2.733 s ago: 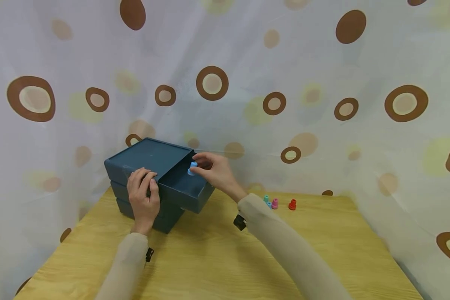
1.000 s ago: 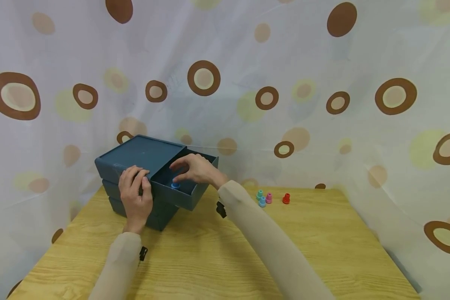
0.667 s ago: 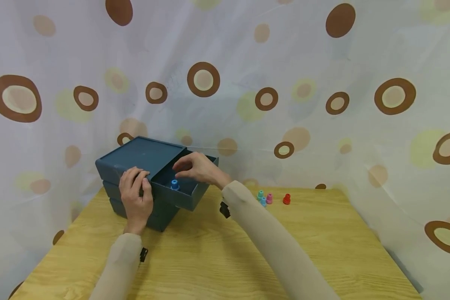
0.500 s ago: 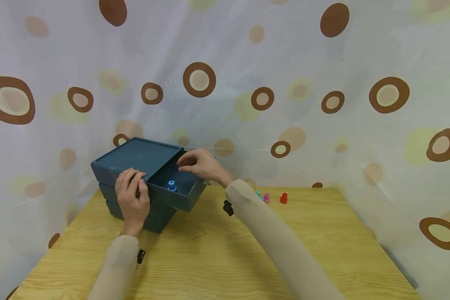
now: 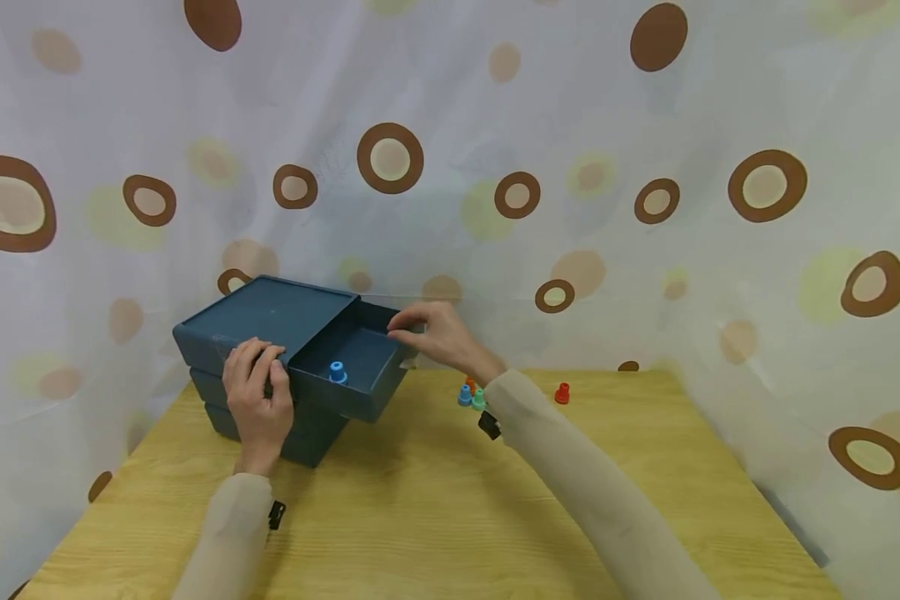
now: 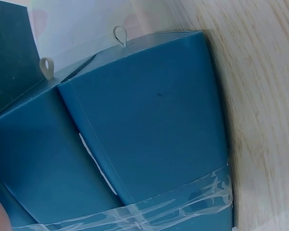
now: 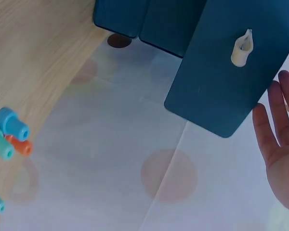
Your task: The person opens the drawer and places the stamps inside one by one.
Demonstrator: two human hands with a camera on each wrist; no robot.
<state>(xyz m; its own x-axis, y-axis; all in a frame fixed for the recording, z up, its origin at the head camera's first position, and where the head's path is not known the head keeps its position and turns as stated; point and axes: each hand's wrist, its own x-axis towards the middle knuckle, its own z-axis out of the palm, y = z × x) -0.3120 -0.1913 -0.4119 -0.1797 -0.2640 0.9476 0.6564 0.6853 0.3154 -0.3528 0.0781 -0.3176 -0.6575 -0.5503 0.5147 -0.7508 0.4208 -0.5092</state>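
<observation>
In the head view a dark blue drawer unit (image 5: 270, 312) stands at the left of the table. Its top drawer (image 5: 356, 404) is pulled out to the right, and one small blue bell-shaped plastic piece (image 5: 337, 372) sits upright inside near the front wall. My left hand (image 5: 257, 404) holds the unit's near upper edge with fingers bent over it; the left wrist view shows mostly the drawer sides (image 6: 149, 115). Over the drawer's right end is my right hand (image 5: 442, 337), its thumb and forefinger close together with nothing visible between them. Loose fingers (image 7: 279, 113) appear beside the drawer front (image 7: 207, 82).
Several similar pieces stand on the wooden table (image 5: 457, 500) by the right sleeve, among them a blue one (image 5: 465, 395), a green one (image 5: 479, 401) and a red one (image 5: 562, 393). A spotted cloth (image 5: 450, 250) hangs behind. Fabric loops (image 7: 242, 48) are on the drawer fronts.
My right hand has let go of the blue piece, leaving it in the drawer, and has drawn back up and right. The left hand keeps its hold. The head view has shifted slightly.
</observation>
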